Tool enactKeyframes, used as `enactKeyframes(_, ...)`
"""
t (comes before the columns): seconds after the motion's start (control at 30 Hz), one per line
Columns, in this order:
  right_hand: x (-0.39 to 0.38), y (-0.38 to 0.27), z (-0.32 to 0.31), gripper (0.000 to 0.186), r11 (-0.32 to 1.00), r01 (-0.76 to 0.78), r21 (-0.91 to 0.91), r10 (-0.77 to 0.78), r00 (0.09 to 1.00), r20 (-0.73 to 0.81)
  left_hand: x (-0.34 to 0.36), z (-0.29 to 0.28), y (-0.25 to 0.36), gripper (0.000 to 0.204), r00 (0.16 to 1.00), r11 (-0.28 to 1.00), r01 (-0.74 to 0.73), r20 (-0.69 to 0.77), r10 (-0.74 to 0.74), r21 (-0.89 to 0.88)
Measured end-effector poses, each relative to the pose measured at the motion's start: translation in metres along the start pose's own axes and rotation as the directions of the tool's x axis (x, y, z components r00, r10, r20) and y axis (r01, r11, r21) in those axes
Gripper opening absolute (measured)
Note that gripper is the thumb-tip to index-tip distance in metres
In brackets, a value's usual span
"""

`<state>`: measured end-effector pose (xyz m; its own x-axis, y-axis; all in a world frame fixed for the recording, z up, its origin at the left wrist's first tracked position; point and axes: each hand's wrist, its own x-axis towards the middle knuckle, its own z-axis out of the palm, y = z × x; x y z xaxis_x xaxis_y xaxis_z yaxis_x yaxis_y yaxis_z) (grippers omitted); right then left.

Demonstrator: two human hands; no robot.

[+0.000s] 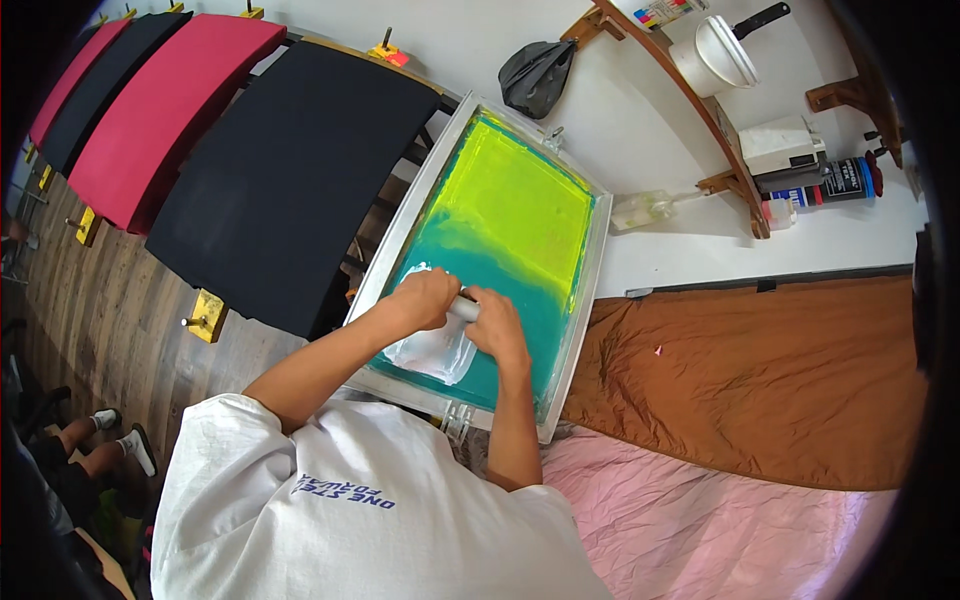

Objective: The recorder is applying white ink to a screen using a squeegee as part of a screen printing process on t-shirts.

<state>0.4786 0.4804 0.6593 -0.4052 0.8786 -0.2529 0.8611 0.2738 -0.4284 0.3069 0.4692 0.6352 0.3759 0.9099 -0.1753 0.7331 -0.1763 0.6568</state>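
Note:
A screen-printing frame (594, 245) with a pale metal rim lies tilted before me, its mesh teal (522, 365). Bright yellow-green ink (522, 192) covers the far part, with a smeared lower border. My left hand (427, 298) and my right hand (495, 325) are closed side by side on a squeegee (465, 308) over the near half of the mesh. Only a short stretch of its grey, bar-like handle shows between them; its blade is hidden. Just below the hands is a whitish patch (432, 352) with white smears along its edges.
Black (290, 180) and red (180, 110) fabric-covered boards stand in a row at left, with yellow clamps (207, 316). Shelves at right bear a white bucket (712, 58) and bottles. Brown cloth (750, 370) and pink cloth (700, 520) lie at right. Another person's legs (95, 445) show at lower left.

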Motion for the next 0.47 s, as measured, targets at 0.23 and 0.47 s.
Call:
enactKeyframes(0.23,-0.006,-0.001,0.008,0.042,1.000,-0.019,0.000,0.018,1.000,0.004,-0.010,0.038,-0.011,0.024,0.962,0.994,-0.071,-0.257,0.092,0.088)
enactKeyframes(0.47,-0.040,-0.013,0.013,0.046,0.996,-0.089,0.007,0.088,0.994,0.065,-0.032,0.035,0.002,0.047,0.994,1.000,0.005,0.109,-0.008,0.031)
